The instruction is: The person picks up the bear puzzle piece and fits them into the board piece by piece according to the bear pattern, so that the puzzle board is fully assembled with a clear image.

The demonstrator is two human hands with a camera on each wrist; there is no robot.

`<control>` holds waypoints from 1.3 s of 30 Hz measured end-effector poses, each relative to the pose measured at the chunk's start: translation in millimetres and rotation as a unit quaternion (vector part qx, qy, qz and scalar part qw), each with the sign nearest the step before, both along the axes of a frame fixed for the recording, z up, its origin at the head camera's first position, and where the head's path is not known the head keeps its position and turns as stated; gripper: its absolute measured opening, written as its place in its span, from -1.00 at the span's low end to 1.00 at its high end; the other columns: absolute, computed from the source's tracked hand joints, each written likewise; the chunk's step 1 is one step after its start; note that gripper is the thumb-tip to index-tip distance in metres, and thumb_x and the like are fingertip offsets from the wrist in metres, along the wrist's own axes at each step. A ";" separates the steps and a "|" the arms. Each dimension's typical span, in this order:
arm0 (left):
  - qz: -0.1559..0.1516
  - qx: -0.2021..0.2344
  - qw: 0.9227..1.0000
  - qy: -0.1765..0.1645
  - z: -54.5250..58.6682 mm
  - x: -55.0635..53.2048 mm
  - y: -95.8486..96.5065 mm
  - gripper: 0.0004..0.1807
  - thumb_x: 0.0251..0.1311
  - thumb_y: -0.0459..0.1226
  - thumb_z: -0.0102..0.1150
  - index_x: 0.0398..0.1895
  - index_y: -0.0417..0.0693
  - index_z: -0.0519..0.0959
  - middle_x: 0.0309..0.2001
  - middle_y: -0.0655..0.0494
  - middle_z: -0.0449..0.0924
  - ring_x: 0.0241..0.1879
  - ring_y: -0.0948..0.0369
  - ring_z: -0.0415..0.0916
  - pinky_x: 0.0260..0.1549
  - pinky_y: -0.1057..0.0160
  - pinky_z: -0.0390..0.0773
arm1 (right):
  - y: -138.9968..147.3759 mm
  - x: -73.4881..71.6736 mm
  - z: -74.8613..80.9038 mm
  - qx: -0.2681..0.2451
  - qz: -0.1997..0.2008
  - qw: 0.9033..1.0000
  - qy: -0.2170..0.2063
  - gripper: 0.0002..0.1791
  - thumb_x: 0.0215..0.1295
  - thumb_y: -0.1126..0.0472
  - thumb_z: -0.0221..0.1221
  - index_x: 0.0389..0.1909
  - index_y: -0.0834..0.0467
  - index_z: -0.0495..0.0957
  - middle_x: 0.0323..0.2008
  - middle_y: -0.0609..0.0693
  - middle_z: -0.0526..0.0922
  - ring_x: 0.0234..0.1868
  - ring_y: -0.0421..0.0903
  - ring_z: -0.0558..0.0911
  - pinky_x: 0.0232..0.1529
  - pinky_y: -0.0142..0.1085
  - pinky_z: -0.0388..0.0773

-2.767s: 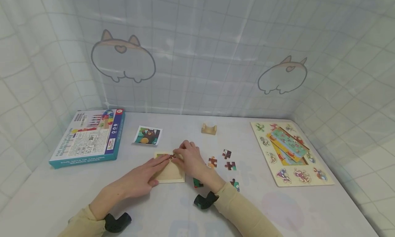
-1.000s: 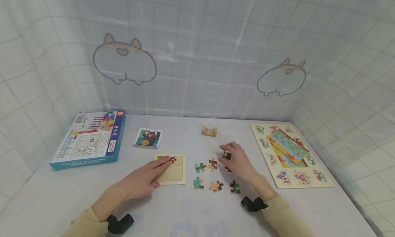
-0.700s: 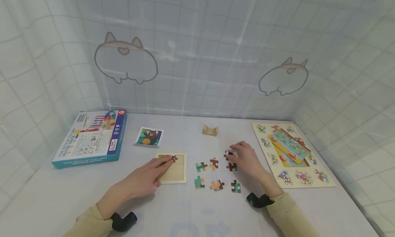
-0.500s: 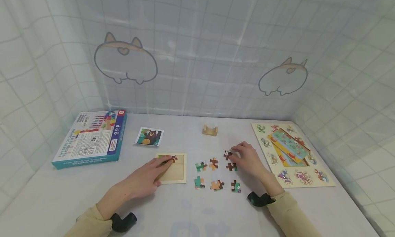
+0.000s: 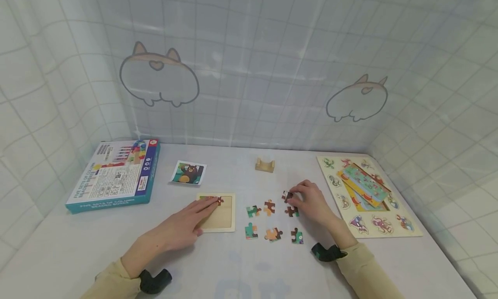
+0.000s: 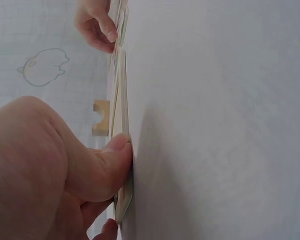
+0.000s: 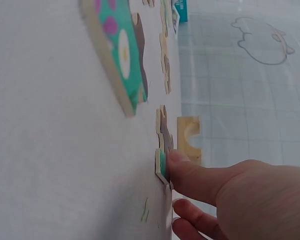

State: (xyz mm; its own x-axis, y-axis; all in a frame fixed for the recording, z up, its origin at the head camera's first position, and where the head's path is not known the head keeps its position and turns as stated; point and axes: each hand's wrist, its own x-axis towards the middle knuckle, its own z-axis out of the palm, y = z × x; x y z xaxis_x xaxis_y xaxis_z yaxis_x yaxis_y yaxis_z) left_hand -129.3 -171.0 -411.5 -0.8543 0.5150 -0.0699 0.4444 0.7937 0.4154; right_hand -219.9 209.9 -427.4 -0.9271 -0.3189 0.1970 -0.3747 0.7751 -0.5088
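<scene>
My left hand [image 5: 183, 223] rests on the left side of a square wooden puzzle tray [image 5: 232, 212], its fingers straight over a few fitted pieces [image 5: 220, 200] at the top. The thumb [image 6: 115, 145] touches the tray's near edge in the left wrist view. To the right, my right hand [image 5: 313, 204] pinches a dark brown puzzle piece [image 5: 286, 196] between thumb and fingers, at table level. Just below lies another brown piece [image 5: 291, 211] with a green corner. More loose pieces lie nearby, among them a green one [image 5: 251, 231] and an orange one [image 5: 273, 234].
A bear picture card [image 5: 188, 173] lies behind the tray. A small notched wooden block [image 5: 265, 164] stands at the back. The blue-edged box [image 5: 113, 173] is at far left. At right lies an animal peg board [image 5: 354, 227] with colourful cards [image 5: 365, 182] on it.
My right hand has left the tray and moved right to the loose pieces, where it has turned the dark brown piece slightly. My left hand has stayed on the tray.
</scene>
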 end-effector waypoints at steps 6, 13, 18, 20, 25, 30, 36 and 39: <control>-0.004 -0.012 1.000 0.001 -1.2 0.1 -0.1 -0.24 0.30 -0.39 0.09 0.57 -0.07 0.12 0.59 0.01 0.02 0.56 -0.08 -0.04 0.48 -0.20 0.07 | -0.4 0.1 -1.5 0.000 0.002 1.000 0.010 -0.76 0.19 0.23 0.41 -0.14 0.22 0.70 -0.14 0.09 0.59 -0.05 0.08 0.52 0.02 0.01 0.48; -0.007 -0.015 1.000 0.000 -1.6 -0.1 -0.5 -0.24 0.30 -0.39 0.09 0.57 -0.06 0.11 0.60 0.02 0.00 0.56 -0.11 -0.04 0.47 -0.22 0.08 | -2.2 -0.2 -4.7 0.012 -0.003 1.000 0.025 -0.79 0.20 0.22 0.40 -0.18 0.18 0.67 -0.14 0.06 0.57 -0.06 0.06 0.49 -0.01 0.02 0.42; -0.008 -0.016 1.000 -0.001 -2.1 -0.3 -0.6 -0.22 0.31 -0.38 0.09 0.58 -0.03 0.08 0.60 0.03 -0.02 0.56 -0.09 -0.04 0.47 -0.21 0.07 | -3.3 1.4 -4.8 0.026 0.009 0.998 0.048 -0.79 0.20 0.23 0.39 -0.19 0.20 0.64 -0.15 0.07 0.55 -0.08 0.07 0.47 -0.08 0.00 0.38; -0.009 -0.018 1.000 0.000 -2.2 -0.5 -0.6 -0.22 0.31 -0.38 0.10 0.59 -0.02 0.08 0.60 0.04 -0.01 0.56 -0.08 -0.04 0.47 -0.20 0.08 | -3.3 1.8 -4.6 0.030 0.014 0.998 0.053 -0.80 0.22 0.24 0.38 -0.19 0.20 0.62 -0.15 0.07 0.55 -0.09 0.06 0.46 -0.10 -0.02 0.37; -0.010 -0.018 1.000 0.001 -1.5 -0.7 -0.2 -0.22 0.30 -0.38 0.11 0.58 -0.03 0.10 0.59 0.04 0.03 0.56 -0.09 -0.03 0.46 -0.21 0.11 | -1.6 1.4 -5.0 0.026 0.017 0.998 0.049 -0.78 0.28 0.25 0.33 -0.12 0.23 0.60 -0.13 0.07 0.57 -0.08 0.04 0.45 -0.06 -0.05 0.37; -0.008 -0.013 1.000 -0.001 -1.0 -0.8 0.0 -0.22 0.29 -0.39 0.11 0.58 -0.02 0.10 0.59 0.03 0.03 0.55 -0.10 -0.02 0.46 -0.23 0.10 | -1.0 1.0 -4.7 0.017 0.015 0.999 0.033 -0.76 0.32 0.27 0.29 -0.04 0.25 0.59 -0.11 0.07 0.60 -0.06 0.01 0.46 -0.01 -0.06 0.43; -0.005 -0.011 1.000 -0.006 -2.1 -1.0 -0.4 -0.21 0.30 -0.39 0.11 0.58 0.00 0.10 0.59 0.05 0.03 0.55 -0.11 -0.03 0.46 -0.24 0.09 | -2.6 2.0 -2.4 0.012 0.008 1.000 0.018 -0.75 0.34 0.27 0.28 -0.02 0.25 0.59 -0.09 0.06 0.61 -0.06 -0.01 0.47 -0.01 -0.08 0.48; -0.005 -0.010 1.000 -0.007 -2.5 -1.1 -0.6 -0.21 0.29 -0.39 0.11 0.58 0.00 0.10 0.59 0.05 0.03 0.55 -0.11 -0.03 0.46 -0.24 0.09 | -2.9 1.7 -2.1 0.010 0.006 1.000 0.014 -0.74 0.34 0.27 0.27 0.00 0.25 0.58 -0.08 0.06 0.62 -0.05 -0.01 0.48 0.01 -0.08 0.51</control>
